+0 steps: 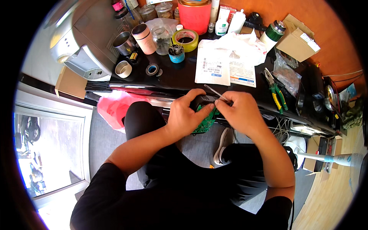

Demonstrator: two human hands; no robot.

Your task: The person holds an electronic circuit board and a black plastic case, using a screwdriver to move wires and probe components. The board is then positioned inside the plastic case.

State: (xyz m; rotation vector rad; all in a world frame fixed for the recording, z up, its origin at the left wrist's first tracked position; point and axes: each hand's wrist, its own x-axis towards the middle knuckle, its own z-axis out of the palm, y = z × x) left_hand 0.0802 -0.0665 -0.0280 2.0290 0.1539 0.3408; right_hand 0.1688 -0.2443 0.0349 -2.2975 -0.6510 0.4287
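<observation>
In front of the dark table's near edge, my left hand (183,115) grips a green circuit board (206,124), its thumb pressed along the top. A black part with slots (203,100) sits at the board's far end. My right hand (240,112) pinches a thin grey metal tool (213,91), whose free end points up and left over the table edge; its kind cannot be made out. Both hands are close together, and the right fingertips nearly meet the left thumb. Much of the board is hidden behind my fingers.
Pliers with green and yellow handles (276,94) lie on the table (176,78) at the right. Behind my hands are papers (212,69), yellow tape (185,40), a small blue pot (176,54) and a glass jar (161,40). A pink bag (115,109) hangs at the left.
</observation>
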